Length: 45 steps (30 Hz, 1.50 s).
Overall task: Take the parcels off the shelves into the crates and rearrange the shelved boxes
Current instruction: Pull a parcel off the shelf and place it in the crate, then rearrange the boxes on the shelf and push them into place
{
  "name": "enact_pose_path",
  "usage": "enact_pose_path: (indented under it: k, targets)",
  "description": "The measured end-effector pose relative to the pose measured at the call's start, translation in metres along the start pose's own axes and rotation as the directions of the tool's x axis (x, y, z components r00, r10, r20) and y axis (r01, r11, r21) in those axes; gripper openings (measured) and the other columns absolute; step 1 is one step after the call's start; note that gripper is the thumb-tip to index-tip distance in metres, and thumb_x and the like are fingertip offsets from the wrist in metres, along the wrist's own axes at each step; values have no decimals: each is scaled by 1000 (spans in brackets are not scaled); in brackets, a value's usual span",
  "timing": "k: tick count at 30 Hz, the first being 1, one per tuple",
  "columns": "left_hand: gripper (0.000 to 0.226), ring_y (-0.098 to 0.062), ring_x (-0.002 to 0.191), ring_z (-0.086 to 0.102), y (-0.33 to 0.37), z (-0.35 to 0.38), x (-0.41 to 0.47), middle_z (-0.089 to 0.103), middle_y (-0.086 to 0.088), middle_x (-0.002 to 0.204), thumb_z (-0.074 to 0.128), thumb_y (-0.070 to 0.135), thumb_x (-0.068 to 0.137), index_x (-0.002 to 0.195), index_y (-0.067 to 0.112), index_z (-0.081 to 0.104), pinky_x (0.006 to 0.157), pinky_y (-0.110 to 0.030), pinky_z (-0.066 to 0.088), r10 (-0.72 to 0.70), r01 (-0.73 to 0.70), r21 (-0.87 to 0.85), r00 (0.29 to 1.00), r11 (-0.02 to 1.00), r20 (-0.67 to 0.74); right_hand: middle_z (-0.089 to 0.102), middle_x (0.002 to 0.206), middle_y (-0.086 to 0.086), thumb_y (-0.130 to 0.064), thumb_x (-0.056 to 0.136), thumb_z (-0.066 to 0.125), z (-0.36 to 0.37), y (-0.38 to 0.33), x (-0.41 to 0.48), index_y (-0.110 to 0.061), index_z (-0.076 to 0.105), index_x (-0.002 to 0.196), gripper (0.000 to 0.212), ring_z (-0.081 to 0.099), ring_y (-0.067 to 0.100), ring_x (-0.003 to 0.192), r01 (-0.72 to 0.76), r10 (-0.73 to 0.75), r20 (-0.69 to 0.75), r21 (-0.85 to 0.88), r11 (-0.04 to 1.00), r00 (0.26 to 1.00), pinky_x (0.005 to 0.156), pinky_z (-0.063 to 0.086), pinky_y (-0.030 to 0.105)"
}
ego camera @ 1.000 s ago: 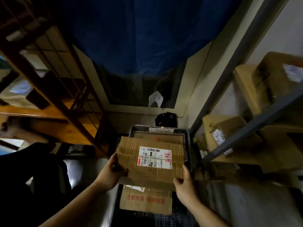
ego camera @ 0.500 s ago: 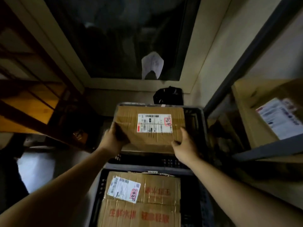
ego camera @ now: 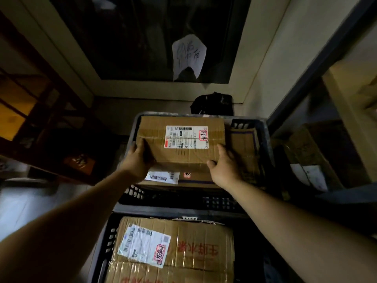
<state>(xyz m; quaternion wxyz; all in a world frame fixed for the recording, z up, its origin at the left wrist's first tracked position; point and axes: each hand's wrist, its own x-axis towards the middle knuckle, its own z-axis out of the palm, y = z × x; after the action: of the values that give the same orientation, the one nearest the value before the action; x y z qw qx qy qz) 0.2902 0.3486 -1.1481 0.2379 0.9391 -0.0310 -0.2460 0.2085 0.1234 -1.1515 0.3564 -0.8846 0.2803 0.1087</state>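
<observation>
Both hands, left hand [ego camera: 138, 158], right hand [ego camera: 226, 168], gripping labelled parcel [ego camera: 181, 139] over far crate [ego camera: 263, 127]

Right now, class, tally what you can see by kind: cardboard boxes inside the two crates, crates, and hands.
Boxes in the far crate: 3
Boxes in the near crate: 1
Crates: 2
Hands: 2
Total: 8

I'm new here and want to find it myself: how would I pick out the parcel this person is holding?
Look at the far crate, the dark one nearest the wall. The held box lies on top of the parcels there, gripped by the left hand and right hand. Unlike the red-lettered box in the near crate, it is plain brown with a white label.
</observation>
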Motion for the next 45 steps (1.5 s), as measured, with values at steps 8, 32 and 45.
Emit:
enact_pose_path:
  k: [8, 32, 45]
  targets:
    - [96, -31, 144, -14, 6, -15, 15, -14, -9, 158, 57, 48, 87, 148, 33, -16, 117, -50, 0, -119, 113, 118, 992, 987, 37, 21, 150, 8, -32, 94, 53, 2, -11, 19, -30, 17, 149, 65, 33, 30, 134, -65, 66, 37, -26, 998, 997, 102, 39, 41]
    - [76, -27, 146, -8, 143, -285, -349, -3, -7, 159, 49, 43, 94, 152, 18, 6, 117, -43, 3, 20, -67, 218, 977, 974, 213, 46, 142, 8, -38, 95, 51, -263, -184, -311, -16, 42, 140, 51, 46, 27, 127, -57, 77, 170, -121, 991, 982, 100, 38, 32]
    - [75, -31, 146, 6, 242, -265, -531, 4, -7, 159, 54, 42, 92, 151, 23, 12, 116, -46, 13, 61, -59, 100, 998, 993, -10, 35, 151, 9, -43, 95, 49, -412, -135, -444, -15, 29, 148, 63, 40, 27, 133, 153, -106, 190, -252, 956, 976, 103, 37, 33]
